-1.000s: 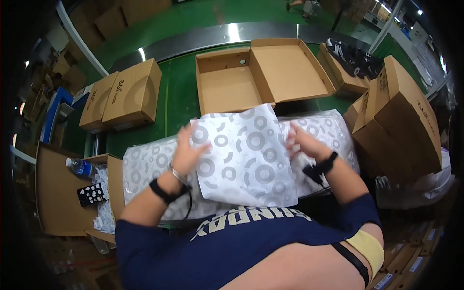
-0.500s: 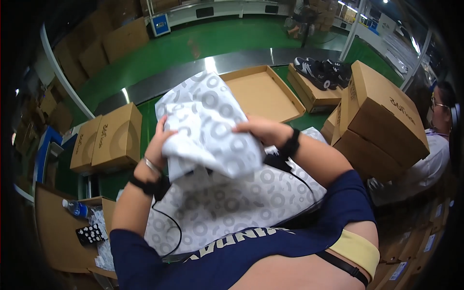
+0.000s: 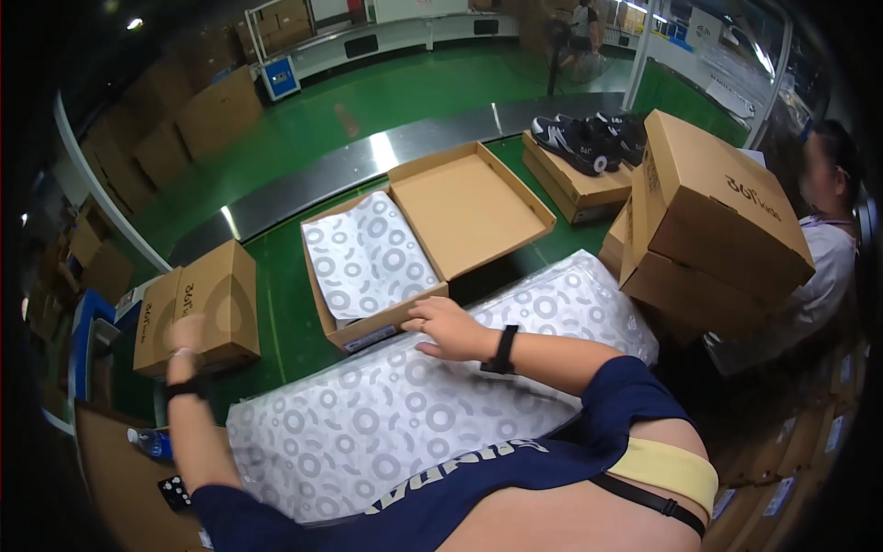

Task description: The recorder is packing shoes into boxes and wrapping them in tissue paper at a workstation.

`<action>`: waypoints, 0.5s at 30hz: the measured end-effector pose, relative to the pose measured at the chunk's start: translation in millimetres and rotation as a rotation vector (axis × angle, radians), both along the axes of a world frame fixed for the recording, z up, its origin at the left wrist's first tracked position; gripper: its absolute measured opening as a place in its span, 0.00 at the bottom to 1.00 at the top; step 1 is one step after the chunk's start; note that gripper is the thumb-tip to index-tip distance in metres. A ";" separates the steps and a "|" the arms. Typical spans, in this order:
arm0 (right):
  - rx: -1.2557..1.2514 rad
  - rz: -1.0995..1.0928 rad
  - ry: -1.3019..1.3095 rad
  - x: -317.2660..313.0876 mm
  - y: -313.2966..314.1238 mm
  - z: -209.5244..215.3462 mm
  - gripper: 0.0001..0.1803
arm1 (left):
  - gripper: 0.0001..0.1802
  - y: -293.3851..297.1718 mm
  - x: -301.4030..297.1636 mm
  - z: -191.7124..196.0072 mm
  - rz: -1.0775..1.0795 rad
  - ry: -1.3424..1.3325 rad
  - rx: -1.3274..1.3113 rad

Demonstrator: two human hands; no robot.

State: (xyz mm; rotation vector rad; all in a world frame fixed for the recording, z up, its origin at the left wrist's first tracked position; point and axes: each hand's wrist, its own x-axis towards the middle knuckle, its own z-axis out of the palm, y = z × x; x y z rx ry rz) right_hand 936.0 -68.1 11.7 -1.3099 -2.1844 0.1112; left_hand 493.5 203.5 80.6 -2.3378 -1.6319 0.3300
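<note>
In the middle stands an open cardboard shoebox [image 3: 346, 339], its lid [image 3: 478, 212] folded back to the right. White wrapping paper [image 3: 372, 262] with grey rings lies inside it; anything beneath is hidden. My right hand [image 3: 446, 328] is at the box's near right corner, fingers spread and holding nothing. At the left, my left hand [image 3: 187, 339] is blurred in front of two closed cardboard boxes [image 3: 216, 299]; its fingers cannot be made out. Between my arms and my body lies a wide stack of the same patterned paper [image 3: 368, 423], with clear plastic around its right end.
Black-and-white shoes [image 3: 575, 145] sit on a flat box [image 3: 575, 189] at the back right. Closer in, large boxes [image 3: 727, 207] are stacked beside a person [image 3: 777, 304]. At the lower left, a bottle [image 3: 150, 443] lies in an open carton [image 3: 110, 478]. A metal ledge [image 3: 303, 189] runs behind.
The patterned paper sheet that both hands held up now lies in the open box. My left hand has swung left to the closed boxes; the right hand has come down and let go.
</note>
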 end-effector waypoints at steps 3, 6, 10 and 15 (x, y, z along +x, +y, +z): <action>-0.232 -0.228 0.190 25.1 -39.5 -13.4 0.15 | 0.24 -67.2 -97.4 13.3 0.435 -0.683 0.507; -0.423 -0.290 0.435 25.7 -51.0 -30.3 0.14 | 0.25 -135.3 -142.1 -32.2 0.646 -0.318 0.143; -0.556 -0.456 0.806 27.1 -49.4 -47.2 0.14 | 0.22 -169.9 -147.9 -63.7 0.600 -0.305 0.093; -0.658 -0.505 0.922 34.3 -54.4 -52.2 0.12 | 0.18 -162.5 -178.3 -100.6 0.663 -0.241 0.050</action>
